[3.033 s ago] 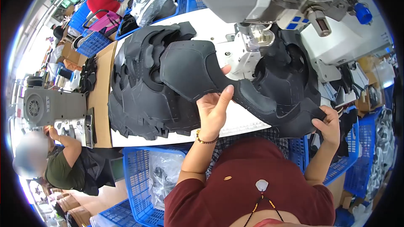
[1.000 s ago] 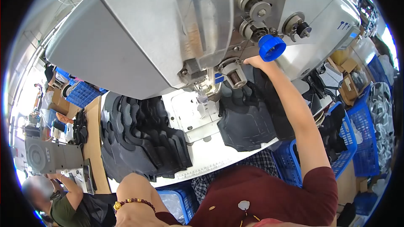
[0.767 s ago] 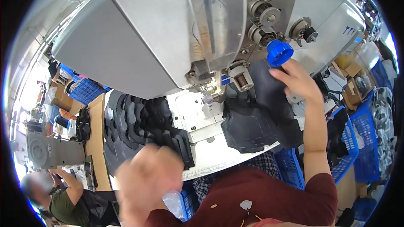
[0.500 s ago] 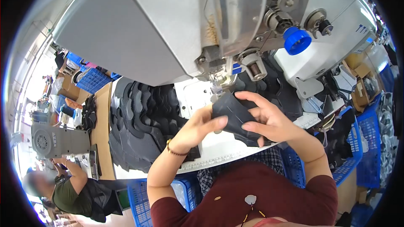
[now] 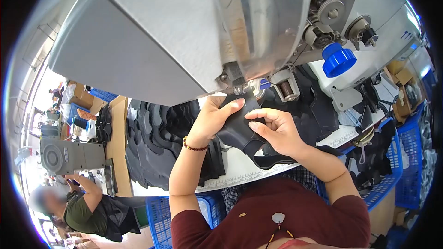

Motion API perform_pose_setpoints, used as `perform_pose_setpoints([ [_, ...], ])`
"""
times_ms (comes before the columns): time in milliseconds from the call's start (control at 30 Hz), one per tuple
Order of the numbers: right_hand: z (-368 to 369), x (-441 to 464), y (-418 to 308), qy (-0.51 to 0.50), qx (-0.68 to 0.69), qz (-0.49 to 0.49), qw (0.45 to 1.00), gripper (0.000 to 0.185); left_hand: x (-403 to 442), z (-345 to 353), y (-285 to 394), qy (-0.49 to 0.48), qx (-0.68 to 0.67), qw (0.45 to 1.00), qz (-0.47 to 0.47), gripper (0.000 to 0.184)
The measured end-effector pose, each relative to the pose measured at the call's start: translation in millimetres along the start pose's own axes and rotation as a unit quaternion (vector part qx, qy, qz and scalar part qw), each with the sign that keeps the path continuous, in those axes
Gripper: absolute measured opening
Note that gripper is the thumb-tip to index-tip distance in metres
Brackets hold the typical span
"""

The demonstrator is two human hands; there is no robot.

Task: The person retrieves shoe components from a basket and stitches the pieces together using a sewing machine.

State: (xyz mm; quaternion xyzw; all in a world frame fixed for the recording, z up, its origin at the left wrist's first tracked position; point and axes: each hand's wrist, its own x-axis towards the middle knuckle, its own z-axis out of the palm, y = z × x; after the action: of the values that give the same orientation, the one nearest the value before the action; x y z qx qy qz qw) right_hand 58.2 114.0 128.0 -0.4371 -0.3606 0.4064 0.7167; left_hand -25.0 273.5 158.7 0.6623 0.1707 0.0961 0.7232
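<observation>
Head view: black panel point(image 5: 236, 133), long axis slanting from sewing machine point(image 5: 143, 41) toward front edge of tabletop point(image 5: 240, 168); left hand point(image 5: 210, 119), nearer machine, and right hand point(image 5: 278, 131) both pinching it.

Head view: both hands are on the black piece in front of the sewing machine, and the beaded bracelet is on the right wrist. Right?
Wrong wrist. The head view shows the beaded bracelet at the wrist of the left hand, not the right hand. Both are on the black piece in front of the sewing machine, as you said.
</observation>
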Motion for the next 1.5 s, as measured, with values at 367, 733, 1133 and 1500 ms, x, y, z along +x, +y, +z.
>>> perform_pose_setpoints([
  [367, 7.0, -3.0, 6.7, 0.045, -0.007, -0.033, 0.998, 0.02, 0.7, 0.1, 4.4, 0.022, -0.007, 1.0, -0.001, 0.022],
  [733, 5.6, 0.6, 0.8, 0.053, -0.025, -0.027, 0.998, 0.02, 2.7, -0.7, 2.7, 0.018, -0.029, 0.999, 0.001, 0.026],
  [1133, 5.6, 4.0, 6.5, 0.061, 0.002, -0.02, 0.998, 0.018, 0.6, -7.6, 5.9, 0.02, -0.048, 0.996, -0.075, 0.031],
  [1500, 14.5, -12.8, 13.2, 0.013, 0.027, 0.001, 1.0, 0.018, -17.0, -5.4, -0.2, 0.009, -0.05, 0.999, 0.001, 0.028],
])
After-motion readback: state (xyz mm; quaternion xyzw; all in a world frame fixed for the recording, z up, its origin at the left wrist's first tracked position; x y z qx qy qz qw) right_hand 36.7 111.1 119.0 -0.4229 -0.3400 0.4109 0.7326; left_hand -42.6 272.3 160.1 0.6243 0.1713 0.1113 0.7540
